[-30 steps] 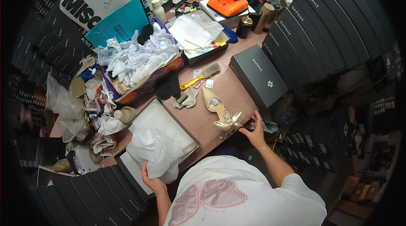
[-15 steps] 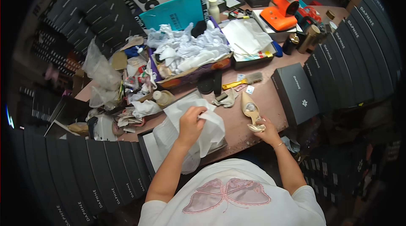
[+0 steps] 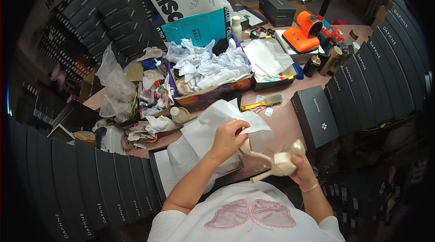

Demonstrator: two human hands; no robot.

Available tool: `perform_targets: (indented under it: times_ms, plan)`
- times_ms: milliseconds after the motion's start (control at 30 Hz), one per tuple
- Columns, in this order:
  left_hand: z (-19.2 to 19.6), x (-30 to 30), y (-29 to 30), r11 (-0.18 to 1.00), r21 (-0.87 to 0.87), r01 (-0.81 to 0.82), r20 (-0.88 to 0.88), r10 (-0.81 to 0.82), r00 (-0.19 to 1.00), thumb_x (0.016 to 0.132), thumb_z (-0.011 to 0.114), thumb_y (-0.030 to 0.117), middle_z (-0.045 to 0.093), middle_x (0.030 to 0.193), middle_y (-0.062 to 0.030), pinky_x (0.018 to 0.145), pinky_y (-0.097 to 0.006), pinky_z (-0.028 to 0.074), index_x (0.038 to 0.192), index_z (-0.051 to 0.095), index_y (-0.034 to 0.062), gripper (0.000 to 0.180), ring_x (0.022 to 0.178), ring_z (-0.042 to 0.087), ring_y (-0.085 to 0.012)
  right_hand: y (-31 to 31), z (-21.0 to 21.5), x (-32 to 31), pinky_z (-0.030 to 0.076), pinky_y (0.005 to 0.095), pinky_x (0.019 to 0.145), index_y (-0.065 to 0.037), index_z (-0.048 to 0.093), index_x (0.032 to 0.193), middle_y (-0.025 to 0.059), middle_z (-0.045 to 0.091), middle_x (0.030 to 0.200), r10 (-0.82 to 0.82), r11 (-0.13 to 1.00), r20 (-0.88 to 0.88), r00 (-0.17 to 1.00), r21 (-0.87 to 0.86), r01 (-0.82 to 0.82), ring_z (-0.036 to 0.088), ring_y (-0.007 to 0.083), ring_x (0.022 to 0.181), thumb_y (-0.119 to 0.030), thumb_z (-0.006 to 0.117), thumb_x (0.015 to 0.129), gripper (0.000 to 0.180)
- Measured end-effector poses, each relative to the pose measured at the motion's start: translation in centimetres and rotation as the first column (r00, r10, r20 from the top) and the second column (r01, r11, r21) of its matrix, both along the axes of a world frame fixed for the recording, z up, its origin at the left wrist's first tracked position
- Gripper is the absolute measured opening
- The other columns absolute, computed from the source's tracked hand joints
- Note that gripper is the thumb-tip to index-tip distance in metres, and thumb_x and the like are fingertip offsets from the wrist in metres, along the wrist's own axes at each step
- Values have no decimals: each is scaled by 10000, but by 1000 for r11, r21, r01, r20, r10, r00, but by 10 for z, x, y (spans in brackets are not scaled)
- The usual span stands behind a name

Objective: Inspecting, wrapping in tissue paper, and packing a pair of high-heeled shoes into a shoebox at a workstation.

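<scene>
My left hand (image 3: 229, 140) pinches a sheet of white tissue paper (image 3: 217, 114) above an open shoe box (image 3: 161, 169) lined with white paper. In my right hand (image 3: 303, 172) is a cream high-heeled shoe (image 3: 283, 164), gripped round its back part. Its slim heel points down toward my body. The shoe's narrow front part reaches left to my left fingers and the paper, which hide its end. A yellow-handled brush (image 3: 263, 102) lies on the table just beyond the paper.
Dark shoe boxes stack high on the left (image 3: 90, 183) and right (image 3: 385, 65); one box (image 3: 316, 117) stands at the table's right. Behind are a purple carton (image 3: 213, 97) of crumpled white paper, a tray (image 3: 274, 83) of sheets and an orange device (image 3: 301, 38).
My right hand has lifted and turned the shoe off the table, swinging its front toward my left hand. My left hand has carried the tissue paper to the right.
</scene>
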State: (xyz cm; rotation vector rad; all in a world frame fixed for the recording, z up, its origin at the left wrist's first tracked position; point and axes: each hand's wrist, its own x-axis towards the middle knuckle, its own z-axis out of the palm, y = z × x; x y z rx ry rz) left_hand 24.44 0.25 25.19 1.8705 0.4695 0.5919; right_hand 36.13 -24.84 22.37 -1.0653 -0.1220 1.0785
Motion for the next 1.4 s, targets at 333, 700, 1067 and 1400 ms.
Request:
perform_targets:
  times_ms: [333, 700, 1067, 1400]
  plan:
    - [-36, -33, 19, 936, 248, -251, 7, 257, 966, 762, 609, -5, 586, 795, -114, 613, -301, 457, 925, 645, -7, 167, 656, 569, -218, 18, -31, -7, 607, 327, 698, -26, 480, 1246, 210, 567, 1171, -92, 978, -567, 819, 102, 181, 621, 395, 954, -496, 408, 910, 582]
    - [10, -12, -81, 928, 353, 123, 75, -159, 984, 697, 663, -1, 569, 715, -95, 523, -337, 465, 1012, 622, 26, 319, 592, 585, -255, 21, -21, -40, 422, 429, 1006, -94, 413, 1332, 138, 482, 1322, -224, 930, -394, 891, 188, 317, 489, 298, 1201, -395, 506, 916, 522]
    - [-19, 11, -144, 809, 357, 467, 68, -521, 851, 769, 620, 81, 541, 725, -89, 547, -359, 476, 1010, 572, 25, 252, 640, 590, -266, 7, -159, 5, 408, 397, 975, -56, 452, 1274, 139, 532, 1222, 490, 793, 871, -38, -427, 435, 523, 300, 1104, -252, 558, 845, 484]
    - [-120, -184, -93, 966, -225, 127, -417, -213, 884, 900, 553, 202, 627, 1033, -144, 810, -342, 467, 1110, 619, 27, 282, 934, 593, -276, 81, -38, 12, 449, 457, 910, -14, 478, 1233, 222, 516, 1207, 751, 637, 653, -97, -756, -153, 519, 392, 1077, -151, 699, 705, 588]
